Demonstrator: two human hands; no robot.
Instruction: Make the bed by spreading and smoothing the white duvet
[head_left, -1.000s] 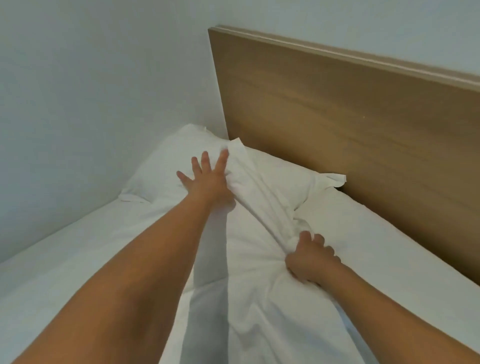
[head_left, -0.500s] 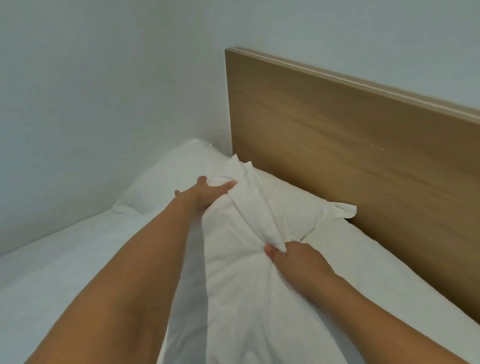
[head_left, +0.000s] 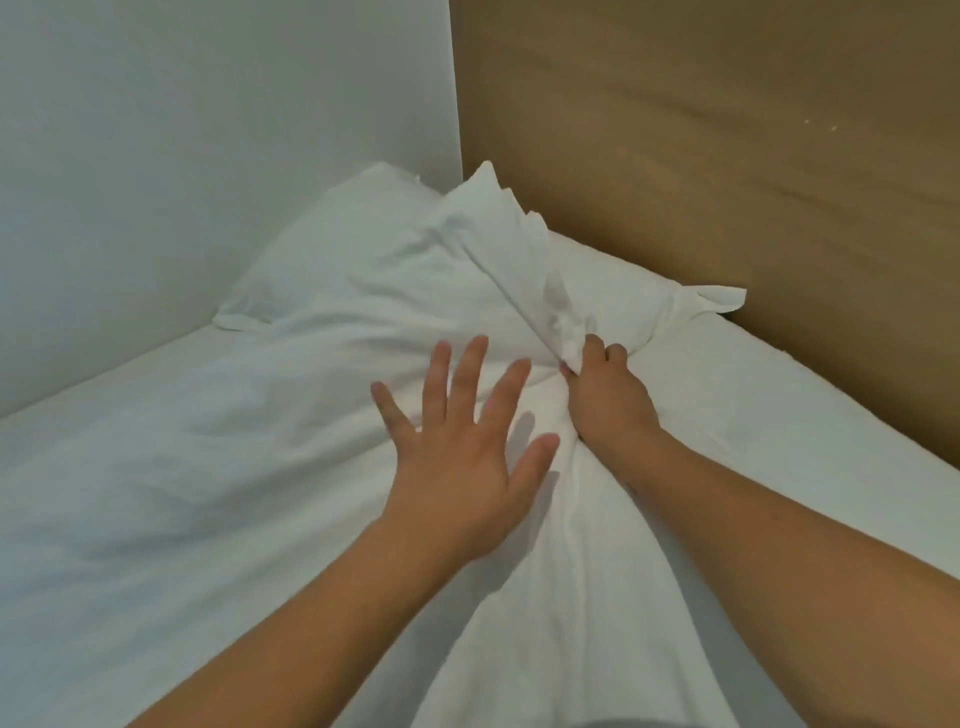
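Against the white wall (head_left: 156, 182), a pillow (head_left: 332, 249) lies partly under the white duvet (head_left: 234, 467). Left hand (head_left: 462, 462) is flat on the duvet, fingers spread. Right hand (head_left: 608, 395) grips a bunched duvet fold beside the wooden headboard (head_left: 727, 156).
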